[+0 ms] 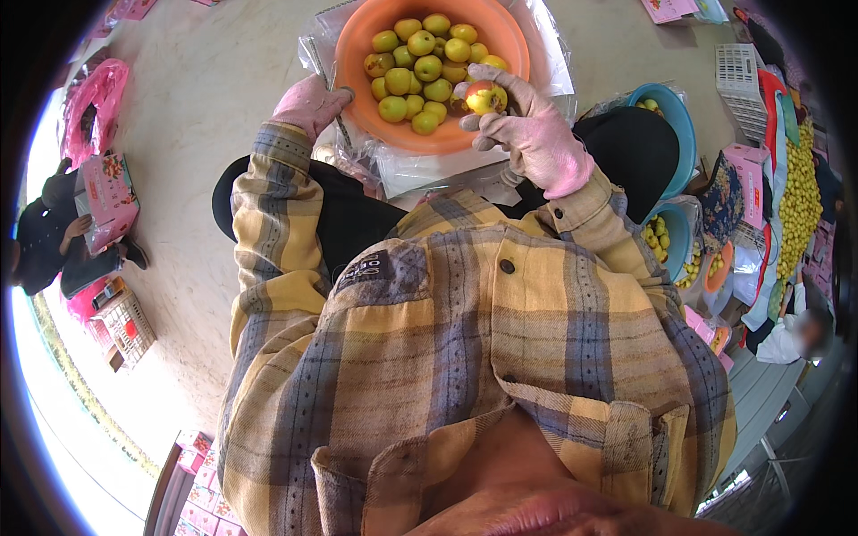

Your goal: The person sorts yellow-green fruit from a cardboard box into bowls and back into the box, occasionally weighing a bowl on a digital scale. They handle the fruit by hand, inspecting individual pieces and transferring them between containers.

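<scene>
In front of me an orange plastic basin (432, 142) stands on clear plastic wrapping and white sheets. Inside it lie many yellow-green, jujube-like fruits (427, 68), a few with brown patches. My left hand (310, 105), in a pink and grey work glove, grips the basin's left rim, its fingertips curled over the edge. Above the right side of the basin, my right hand (536, 134), gloved alike, holds one yellow fruit with red-brown blotches (486, 98) between thumb and fingers. Another brownish fruit shows partly behind those fingers.
Blue basins of fruit (682, 144) stand beside my right knee, near a pink carton (747, 181). Farther right is a long heap of yellow fruit (798, 201), with a person (781, 342) beside it. At left, another person (50, 221) holds a pink printed carton (110, 194) near a crate (131, 321).
</scene>
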`<state>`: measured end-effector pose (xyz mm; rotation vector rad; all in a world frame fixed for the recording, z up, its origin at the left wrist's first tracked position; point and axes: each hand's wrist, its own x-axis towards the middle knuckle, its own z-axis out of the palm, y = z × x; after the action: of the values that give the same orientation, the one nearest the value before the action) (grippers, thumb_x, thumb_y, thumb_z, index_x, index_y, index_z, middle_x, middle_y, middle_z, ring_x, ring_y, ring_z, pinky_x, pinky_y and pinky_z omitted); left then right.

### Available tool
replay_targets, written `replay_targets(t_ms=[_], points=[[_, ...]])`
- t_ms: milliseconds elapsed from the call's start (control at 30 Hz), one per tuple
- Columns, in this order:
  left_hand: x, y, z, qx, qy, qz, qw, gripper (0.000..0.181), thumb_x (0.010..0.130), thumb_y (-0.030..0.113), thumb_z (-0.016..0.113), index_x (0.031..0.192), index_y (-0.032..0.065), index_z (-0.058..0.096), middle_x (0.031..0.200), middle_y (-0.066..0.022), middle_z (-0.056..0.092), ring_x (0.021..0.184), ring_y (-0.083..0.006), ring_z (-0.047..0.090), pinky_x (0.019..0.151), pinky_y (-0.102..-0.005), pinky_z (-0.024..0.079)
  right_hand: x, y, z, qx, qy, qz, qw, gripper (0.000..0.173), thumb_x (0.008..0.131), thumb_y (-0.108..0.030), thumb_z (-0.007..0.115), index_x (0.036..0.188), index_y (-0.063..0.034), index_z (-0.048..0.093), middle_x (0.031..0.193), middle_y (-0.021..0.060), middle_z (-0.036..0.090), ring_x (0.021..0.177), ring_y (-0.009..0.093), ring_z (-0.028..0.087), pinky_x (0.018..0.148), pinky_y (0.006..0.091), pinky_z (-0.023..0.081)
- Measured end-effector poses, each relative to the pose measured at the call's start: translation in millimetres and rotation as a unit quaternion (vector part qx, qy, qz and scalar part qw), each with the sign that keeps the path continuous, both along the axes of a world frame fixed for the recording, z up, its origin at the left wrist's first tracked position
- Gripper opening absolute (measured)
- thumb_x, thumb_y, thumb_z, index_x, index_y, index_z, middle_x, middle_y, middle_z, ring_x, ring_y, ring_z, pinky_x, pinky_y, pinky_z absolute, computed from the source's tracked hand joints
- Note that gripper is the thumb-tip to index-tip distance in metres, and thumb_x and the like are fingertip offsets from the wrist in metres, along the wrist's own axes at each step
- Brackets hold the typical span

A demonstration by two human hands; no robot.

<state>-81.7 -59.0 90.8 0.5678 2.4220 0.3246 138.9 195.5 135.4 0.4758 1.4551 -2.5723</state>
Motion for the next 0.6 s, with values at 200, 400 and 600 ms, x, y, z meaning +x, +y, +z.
replay_targets(t_ms=[200,400,600], points=[[-1.1,-5.1,-5.4,0.02,0.017,-0.006,1.0,0.07,0.085,0.054,0.067,0.102,-0.0134,0.065,0.091,-0.0288,0.069,0.091,-0.0405,0.069,0.08,-0.0461,0.053,-1.0,-3.5,-2.0,0.022,-0.005,-0.008,1.0,0.055,0.093,0.006,0.057,0.145,-0.0046,0.048,0.13,0.0129,0.061,0.099,0.017,0.068,0.077,0.0246,0.058],[-1.8,-3.9,-3.2,0.005,-0.004,-0.007,1.0,0.072,0.085,0.055,0.067,0.105,-0.0143,0.065,0.095,-0.0282,0.07,0.093,-0.0385,0.07,0.082,-0.0448,0.053,-3.1,-9.4,2.3,0.081,-0.016,-0.018,0.996,0.054,0.092,0.006,0.062,0.143,-0.004,0.05,0.122,0.0098,0.061,0.094,0.016,0.068,0.077,0.0271,0.058],[-0.3,-4.2,-2.4,0.002,0.007,-0.009,1.0,0.072,0.084,0.055,0.067,0.105,-0.0143,0.065,0.094,-0.0278,0.07,0.094,-0.0386,0.07,0.082,-0.0447,0.053,-3.4,-10.1,-0.8,0.105,-0.003,-0.014,0.994,0.056,0.09,0.007,0.065,0.143,-0.0038,0.051,0.117,0.01,0.06,0.09,0.015,0.068,0.078,0.0277,0.058]])
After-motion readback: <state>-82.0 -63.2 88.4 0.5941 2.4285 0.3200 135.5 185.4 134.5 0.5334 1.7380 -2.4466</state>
